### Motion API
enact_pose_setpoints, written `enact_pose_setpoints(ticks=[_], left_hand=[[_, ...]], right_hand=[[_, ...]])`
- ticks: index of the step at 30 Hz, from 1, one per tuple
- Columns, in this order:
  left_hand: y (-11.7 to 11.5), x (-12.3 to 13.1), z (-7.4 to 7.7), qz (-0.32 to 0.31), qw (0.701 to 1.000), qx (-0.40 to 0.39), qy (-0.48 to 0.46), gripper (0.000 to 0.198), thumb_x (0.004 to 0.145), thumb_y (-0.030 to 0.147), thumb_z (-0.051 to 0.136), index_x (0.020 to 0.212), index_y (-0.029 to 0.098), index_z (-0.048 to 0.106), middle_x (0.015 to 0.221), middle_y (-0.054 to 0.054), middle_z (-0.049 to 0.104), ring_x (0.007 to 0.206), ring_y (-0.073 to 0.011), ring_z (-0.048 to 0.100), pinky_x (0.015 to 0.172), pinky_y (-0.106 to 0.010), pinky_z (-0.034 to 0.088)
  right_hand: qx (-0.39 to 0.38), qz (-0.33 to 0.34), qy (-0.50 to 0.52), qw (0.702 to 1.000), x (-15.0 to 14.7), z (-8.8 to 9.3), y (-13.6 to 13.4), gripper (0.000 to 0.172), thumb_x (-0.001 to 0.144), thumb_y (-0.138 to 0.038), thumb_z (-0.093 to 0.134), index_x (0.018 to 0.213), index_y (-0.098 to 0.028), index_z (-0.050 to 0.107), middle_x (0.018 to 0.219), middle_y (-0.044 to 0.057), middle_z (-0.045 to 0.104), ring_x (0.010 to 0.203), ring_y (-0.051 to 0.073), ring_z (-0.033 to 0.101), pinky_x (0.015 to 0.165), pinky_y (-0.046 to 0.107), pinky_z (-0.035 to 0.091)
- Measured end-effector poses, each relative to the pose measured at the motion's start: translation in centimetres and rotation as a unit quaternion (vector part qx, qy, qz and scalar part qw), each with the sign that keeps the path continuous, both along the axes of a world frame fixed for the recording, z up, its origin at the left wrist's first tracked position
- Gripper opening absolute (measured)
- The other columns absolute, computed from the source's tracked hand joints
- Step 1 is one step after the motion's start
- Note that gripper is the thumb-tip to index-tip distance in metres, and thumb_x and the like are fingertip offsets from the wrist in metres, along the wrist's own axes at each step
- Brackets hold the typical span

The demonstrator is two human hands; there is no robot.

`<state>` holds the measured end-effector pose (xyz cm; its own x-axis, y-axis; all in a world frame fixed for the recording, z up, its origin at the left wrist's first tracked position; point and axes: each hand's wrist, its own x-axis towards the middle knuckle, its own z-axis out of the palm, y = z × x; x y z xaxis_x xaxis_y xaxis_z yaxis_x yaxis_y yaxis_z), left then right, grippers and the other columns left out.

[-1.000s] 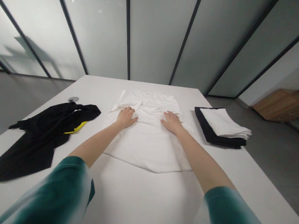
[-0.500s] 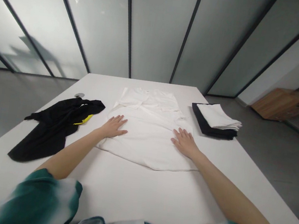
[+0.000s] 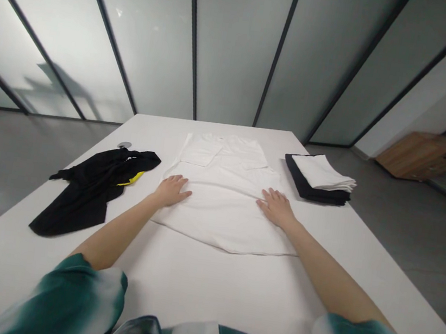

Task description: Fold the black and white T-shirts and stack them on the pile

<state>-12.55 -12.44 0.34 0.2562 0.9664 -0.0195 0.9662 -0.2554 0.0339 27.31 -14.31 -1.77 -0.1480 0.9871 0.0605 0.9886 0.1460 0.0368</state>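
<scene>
A white T-shirt (image 3: 222,216) lies spread across the middle of the table, its sleeves laid inward near the far end and its hem toward me. My left hand (image 3: 173,190) rests palm down on the shirt's left side, thumb held apart from the fingers. Over on the right side, my right hand (image 3: 277,207) lies on the cloth in the same way, fingers slightly bent. A shallow crease runs across the fabric between both hands. Neither hand shows cloth gathered in it.
A crumpled black garment (image 3: 83,192) with a yellow patch (image 3: 133,179) lies on the left of the white table (image 3: 207,285). Behind it is a small round grey disc (image 3: 124,145). At right, folded white cloth (image 3: 323,173) sits on folded black cloth (image 3: 306,191). A wooden cabinet (image 3: 422,155) stands beyond.
Both hands stay on the shirt; their fingers look a little more bent, and the crease between them is more marked. The view has shifted slightly.
</scene>
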Motion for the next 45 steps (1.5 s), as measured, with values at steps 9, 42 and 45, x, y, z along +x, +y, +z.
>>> enact_pose_setpoints(ticks=[9, 42, 45], left_hand=[[-2.3, -1.1, 0.7, -0.055, 0.996, 0.051, -0.046, 0.049, 0.089, 0.049, 0.052, 0.126, 0.018, 0.058, 0.132, -0.014, 0.058, 0.122, -0.028, 0.054, 0.104, -0.039, 0.04], [-4.0, -2.8, 9.3, -0.092, 0.985, -0.13, -0.063, 0.034, 0.064, 0.054, 0.07, 0.075, 0.023, 0.062, 0.073, -0.003, 0.063, 0.076, -0.0231, 0.061, 0.073, -0.031, 0.044], [-4.0, -4.3, 7.6, -0.095, 0.979, -0.178, -0.008, 0.025, 0.061, 0.045, 0.069, 0.07, 0.022, 0.066, 0.082, -0.006, 0.069, 0.084, -0.0258, 0.064, 0.08, -0.034, 0.046]], right_hand=[[0.044, 0.051, 0.055, 0.996, 0.7, 0.6, -2.4, 0.042, 0.092, -0.038, 0.048, 0.126, -0.016, 0.061, 0.133, 0.017, 0.059, 0.123, 0.031, 0.052, 0.103, 0.044, 0.039], [-0.122, 0.133, 0.077, 0.981, -1.8, 4.6, -6.1, 0.03, 0.074, -0.013, 0.054, 0.098, -0.021, 0.069, 0.108, 0.011, 0.073, 0.102, 0.028, 0.067, 0.086, 0.034, 0.048], [-0.14, 0.109, 0.151, 0.972, 2.2, 5.1, -6.1, 0.032, 0.069, -0.014, 0.052, 0.095, -0.021, 0.069, 0.105, 0.009, 0.073, 0.1, 0.028, 0.066, 0.085, 0.034, 0.049]])
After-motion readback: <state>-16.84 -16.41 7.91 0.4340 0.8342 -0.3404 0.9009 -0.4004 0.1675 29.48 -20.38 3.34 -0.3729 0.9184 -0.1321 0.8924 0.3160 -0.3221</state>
